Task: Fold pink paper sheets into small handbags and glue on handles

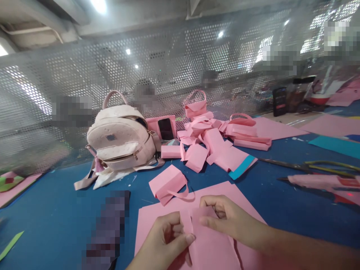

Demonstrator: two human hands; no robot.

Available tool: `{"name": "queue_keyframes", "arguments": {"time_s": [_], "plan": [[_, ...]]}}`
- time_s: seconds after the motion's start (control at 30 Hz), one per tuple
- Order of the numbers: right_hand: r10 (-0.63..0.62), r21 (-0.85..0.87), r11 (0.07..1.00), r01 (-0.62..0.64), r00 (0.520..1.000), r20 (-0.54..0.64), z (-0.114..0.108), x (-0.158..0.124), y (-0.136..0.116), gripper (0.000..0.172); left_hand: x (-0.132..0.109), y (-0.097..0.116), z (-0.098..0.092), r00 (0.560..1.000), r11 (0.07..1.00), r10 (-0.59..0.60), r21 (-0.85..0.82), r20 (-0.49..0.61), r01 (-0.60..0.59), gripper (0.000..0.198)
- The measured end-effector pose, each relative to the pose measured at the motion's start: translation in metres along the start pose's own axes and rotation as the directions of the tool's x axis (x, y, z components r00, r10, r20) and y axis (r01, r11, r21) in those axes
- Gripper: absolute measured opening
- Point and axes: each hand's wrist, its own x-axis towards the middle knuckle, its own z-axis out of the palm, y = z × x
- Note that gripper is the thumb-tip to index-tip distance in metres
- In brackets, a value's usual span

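Both hands grip a folded piece of pink paper (212, 243) above larger pink sheets (152, 225) on the blue table. My left hand (168, 240) pinches its left edge between thumb and fingers, by a narrow upright flap. At the top edge, my right hand (225, 217) has its thumb in front and its fingers curled behind. Just beyond the hands lies a small pink paper bag (170, 183) with a strip handle. Farther back is a heap of pink paper pieces (213, 144), with a small handled paper bag (195, 108) on top.
A pale backpack (120, 137) stands at the back left, near a phone (165, 129). To the right lie scissors (306, 165) and a pink glue gun (315, 180). A blurred-out dark purple item (109, 225) lies left of the sheets. Perforated metal screening (168, 63) runs behind the table.
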Motion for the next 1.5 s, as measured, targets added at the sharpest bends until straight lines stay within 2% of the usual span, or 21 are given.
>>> {"name": "queue_keyframes", "arguments": {"time_s": [0.13, 0.23, 0.4, 0.57, 0.67, 0.8, 0.93, 1.07, 1.3, 1.5], "plan": [[0.006, 0.009, 1.000, -0.006, 1.000, 0.022, 0.000, 0.000, 0.001, 0.044, 0.001, -0.004, -0.003, 1.000, 1.000, -0.009, 0.005, 0.004, 0.009, 0.047], [0.000, 0.019, 1.000, -0.001, 1.000, 0.028, 0.000, 0.000, 0.003, 0.046, 0.000, -0.004, -0.004, 0.999, 0.999, 0.041, 0.019, 0.005, -0.041, 0.045], [-0.004, -0.003, 1.000, 0.004, 1.000, 0.021, 0.000, 0.000, 0.005, 0.051, -0.004, -0.001, -0.002, 0.996, 0.988, 0.069, 0.142, -0.058, -0.060, 0.047], [-0.006, 0.002, 1.000, 0.006, 1.000, 0.001, 0.000, 0.001, 0.003, 0.050, -0.005, 0.003, 0.002, 0.990, 0.986, 0.089, 0.149, -0.106, -0.072, 0.049], [0.004, 0.027, 1.000, -0.004, 1.000, -0.005, 0.000, 0.001, 0.002, 0.048, -0.003, 0.003, -0.002, 0.995, 0.989, 0.069, 0.138, -0.066, -0.059, 0.048], [0.005, 0.060, 0.998, -0.004, 1.000, -0.015, 0.001, 0.000, 0.001, 0.045, -0.001, -0.003, -0.012, 0.998, 0.985, -0.014, 0.170, 0.062, 0.003, 0.052], [-0.006, 0.102, 0.995, 0.003, 0.999, 0.031, 0.001, 0.000, 0.004, 0.047, -0.001, -0.009, -0.019, 0.997, 0.984, -0.060, 0.169, 0.056, 0.049, 0.057], [-0.018, 0.071, 0.997, 0.015, 0.999, 0.047, 0.000, 0.000, 0.007, 0.050, -0.003, -0.003, -0.015, 0.993, 0.996, -0.059, 0.068, 0.103, 0.052, 0.052], [-0.031, 0.083, 0.996, 0.027, 0.998, 0.046, 0.001, -0.001, 0.007, 0.052, -0.003, 0.015, -0.006, 0.976, 1.000, -0.025, -0.008, 0.216, 0.028, 0.044], [-0.011, 0.051, 0.999, 0.010, 0.999, 0.030, 0.000, -0.001, 0.010, 0.051, -0.002, -0.001, -0.011, 0.992, 0.999, 0.033, 0.004, 0.119, -0.033, 0.042]]}}
